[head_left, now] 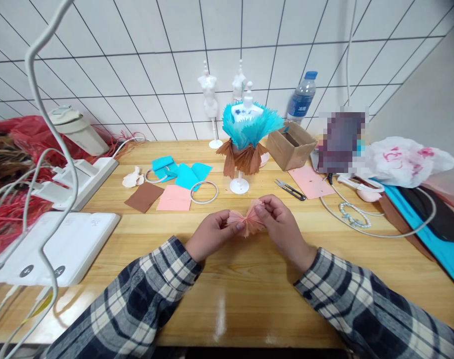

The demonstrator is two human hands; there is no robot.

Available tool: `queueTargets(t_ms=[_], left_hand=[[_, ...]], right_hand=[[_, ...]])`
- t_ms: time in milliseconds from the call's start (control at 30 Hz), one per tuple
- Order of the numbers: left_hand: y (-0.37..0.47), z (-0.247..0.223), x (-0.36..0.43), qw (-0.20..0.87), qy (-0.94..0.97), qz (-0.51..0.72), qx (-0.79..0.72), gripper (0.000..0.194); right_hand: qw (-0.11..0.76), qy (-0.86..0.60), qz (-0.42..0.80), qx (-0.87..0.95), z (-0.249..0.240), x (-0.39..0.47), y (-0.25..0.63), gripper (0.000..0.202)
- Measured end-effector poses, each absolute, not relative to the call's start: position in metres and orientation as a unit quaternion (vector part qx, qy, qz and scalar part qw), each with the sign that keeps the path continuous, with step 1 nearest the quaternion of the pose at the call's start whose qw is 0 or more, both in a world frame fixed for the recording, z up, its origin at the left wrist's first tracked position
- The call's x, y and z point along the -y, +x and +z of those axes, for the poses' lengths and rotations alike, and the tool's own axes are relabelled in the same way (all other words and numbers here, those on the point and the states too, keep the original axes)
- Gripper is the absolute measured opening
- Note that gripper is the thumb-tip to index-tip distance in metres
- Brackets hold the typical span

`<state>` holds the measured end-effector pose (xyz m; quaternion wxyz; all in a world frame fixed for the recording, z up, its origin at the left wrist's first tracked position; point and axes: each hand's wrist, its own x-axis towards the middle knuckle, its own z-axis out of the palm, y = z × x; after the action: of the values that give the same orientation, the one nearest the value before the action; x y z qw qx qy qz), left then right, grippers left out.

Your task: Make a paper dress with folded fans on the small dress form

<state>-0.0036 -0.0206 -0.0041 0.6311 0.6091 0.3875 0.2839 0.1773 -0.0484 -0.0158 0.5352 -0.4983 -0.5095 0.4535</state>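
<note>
Item: pink pleated paper [252,225], one piece, drawn in at its centre and fanned at both ends. Held just above the middle of the bench [227,304], well in from the front edge. Fastening at the centre: cannot tell.

Left hand [211,232]: fingers closed, pinching the paper's left part under the thumb. Right hand [283,225]: fingers closed, gripping its right wing.

Dressed form [248,110], towards the back edge: turquoise ruffle [240,130] above, brown tufts [230,162] below. Both appear to be in place; the pink piece is not on it.

Flat stock, left of centre: brown square [142,197], pink square [173,198], turquoise sheets [191,175]; all judged unworked. White ring [204,202] beside these.

Right of centre: thread snips [292,190], lying apart from both hands; pink sheet [317,184], flat; cardboard box [291,150] nearer the back edge.

Condition overall: judged part-finished, the pink piece gathered and its fan seemingly being opened out.
</note>
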Motion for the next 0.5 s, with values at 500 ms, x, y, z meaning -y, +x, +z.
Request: queueTargets(t_ms=[500], left_hand=[[-0.0025, -0.0013, 0.0203, 0.620, 0.596, 0.300, -0.414, 0.033]], right_hand=[[0.450, -0.549, 0.299, 0.638, -0.0177, 0.0506, 0.1806, 0.016]])
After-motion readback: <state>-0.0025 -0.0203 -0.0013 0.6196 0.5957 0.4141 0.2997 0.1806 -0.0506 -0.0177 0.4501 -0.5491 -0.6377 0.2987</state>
